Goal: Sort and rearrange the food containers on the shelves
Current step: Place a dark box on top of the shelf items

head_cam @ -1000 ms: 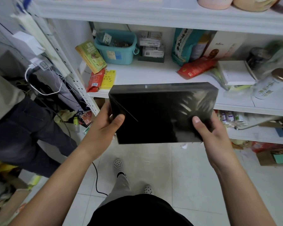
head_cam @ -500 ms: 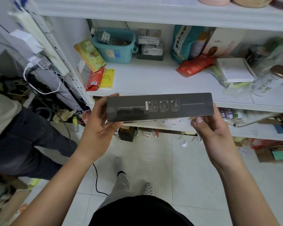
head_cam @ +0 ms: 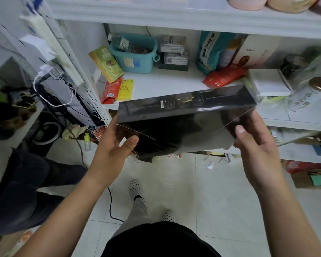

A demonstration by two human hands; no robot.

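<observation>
Both ends clamped: left hand [head_cam: 117,145] and right hand [head_cam: 252,143] grip the black box [head_cam: 174,130]
Level it before sliding it onto the bare middle shelf [head_cam: 165,84] ahead

Location: a home storeroom or pantry corner, as far as I can judge.

Evidence:
- White shelves [head_cam: 156,82] on a perforated metal upright [head_cam: 90,91], loaded unevenly with mixed household food.
- On the middle shelf I see a teal plastic bin [head_cam: 135,60] of sachets, a green carton [head_cam: 106,64] leaning on it, a red packet [head_cam: 110,91] beside a yellow packet [head_cam: 126,89], a tall teal bag [head_cam: 209,51] and a jar with a brown lid [head_cam: 311,93].
- Pale tiled floor [head_cam: 202,191]; I stand on it in spotted socks [head_cam: 134,185].
- Left of the shelving, a plug adapter [head_cam: 50,72] with white and black cables [head_cam: 50,101] trailing down.
- A second person in dark trousers [head_cam: 17,191] stands close on my left.
- A cardboard box [head_cam: 302,179] sits on the floor at the right.
</observation>
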